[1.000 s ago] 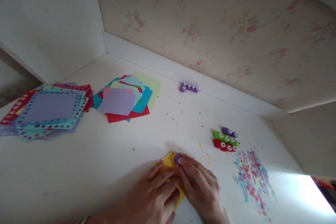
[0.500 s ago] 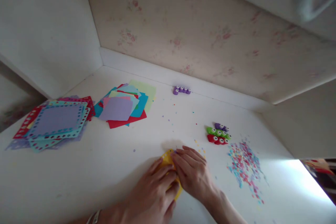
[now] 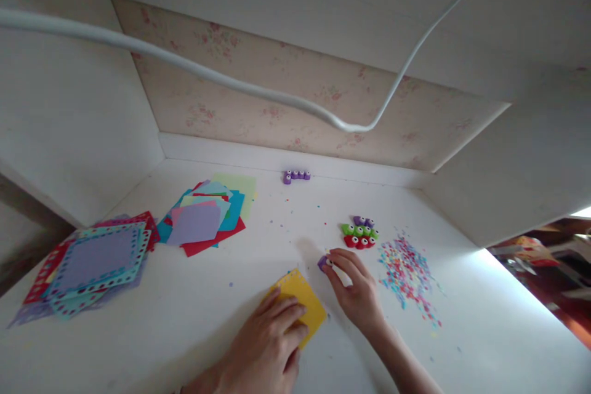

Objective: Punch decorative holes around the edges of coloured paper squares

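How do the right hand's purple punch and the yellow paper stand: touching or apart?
Apart: the head view shows white tabletop between the purple punch and yellow paper.

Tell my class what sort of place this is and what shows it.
Probably a craft corner, perhaps at home: a white worktop against floral wallpaper, with a pile of coloured paper and scattered confetti-like bits.

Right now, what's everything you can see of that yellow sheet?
The yellow sheet looks like smooth paper or thin card. Tiny light spots, apparently punched holes, run along its upper-left edge by the far corner. It lies on the white tabletop, turned cornerwise. The left hand rests on it, hiding its near-left part.
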Tool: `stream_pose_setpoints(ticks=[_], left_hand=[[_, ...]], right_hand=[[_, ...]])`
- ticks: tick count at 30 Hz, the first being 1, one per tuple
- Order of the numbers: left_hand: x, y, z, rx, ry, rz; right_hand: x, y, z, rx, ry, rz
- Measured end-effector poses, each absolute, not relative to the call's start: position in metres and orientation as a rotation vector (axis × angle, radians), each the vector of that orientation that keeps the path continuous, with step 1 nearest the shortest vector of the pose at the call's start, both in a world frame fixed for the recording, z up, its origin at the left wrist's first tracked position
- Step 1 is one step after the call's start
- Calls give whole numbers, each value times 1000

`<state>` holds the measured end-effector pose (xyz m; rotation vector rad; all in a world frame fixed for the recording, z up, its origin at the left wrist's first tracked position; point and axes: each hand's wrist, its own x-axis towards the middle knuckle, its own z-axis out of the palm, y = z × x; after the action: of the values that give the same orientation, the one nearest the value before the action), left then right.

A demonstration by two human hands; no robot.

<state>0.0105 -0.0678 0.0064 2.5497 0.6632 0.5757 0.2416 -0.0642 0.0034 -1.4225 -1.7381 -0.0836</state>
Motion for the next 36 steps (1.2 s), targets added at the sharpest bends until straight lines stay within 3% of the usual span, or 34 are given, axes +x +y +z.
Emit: stream_pose_setpoints(ticks=[12, 22, 30, 36], left_hand=[[7, -62, 2, 2591, 629, 556], [7, -56, 2, 2628, 633, 522], [5, -52, -1, 2643, 634, 510], [4, -53, 2, 2625, 652, 515]], right_hand=[[301, -83, 19, -1574, -1758, -83], [376, 20, 37, -1783, -1513, 200], [378, 42, 24, -1917, -1595, 289], [345, 32, 56, -1907, -1526, 246]])
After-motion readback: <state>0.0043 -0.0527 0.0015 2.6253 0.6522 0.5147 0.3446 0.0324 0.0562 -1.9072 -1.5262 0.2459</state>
